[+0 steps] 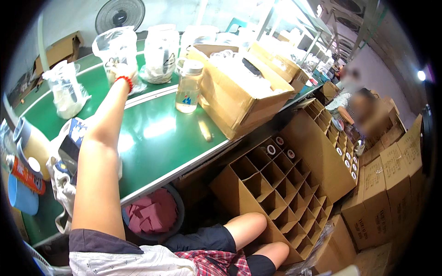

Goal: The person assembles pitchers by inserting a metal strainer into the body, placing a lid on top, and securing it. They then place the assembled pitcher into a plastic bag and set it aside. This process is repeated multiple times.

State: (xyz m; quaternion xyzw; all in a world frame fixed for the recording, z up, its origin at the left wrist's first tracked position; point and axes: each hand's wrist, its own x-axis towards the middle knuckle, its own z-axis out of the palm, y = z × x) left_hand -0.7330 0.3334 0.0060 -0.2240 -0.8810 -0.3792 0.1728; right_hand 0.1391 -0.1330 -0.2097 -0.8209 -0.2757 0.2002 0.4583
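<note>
On the green table (154,140), a capped clear jar (187,87) carries a small blue printed picture. Smooth surface spreads from this jar toward the pale front edge, beside the open cardboard box (228,103). Farther back, the clear plastic bag (115,43) stands crumpled and shiny; the left hand (121,73) is at it, but its grip I cannot tell.

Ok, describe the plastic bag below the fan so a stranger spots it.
Find the round grey fan beyond the green table. Just below it in view stands a clear plastic bag. Unlike the bags on either side, a hand with a red bracelet reaches it.
</note>
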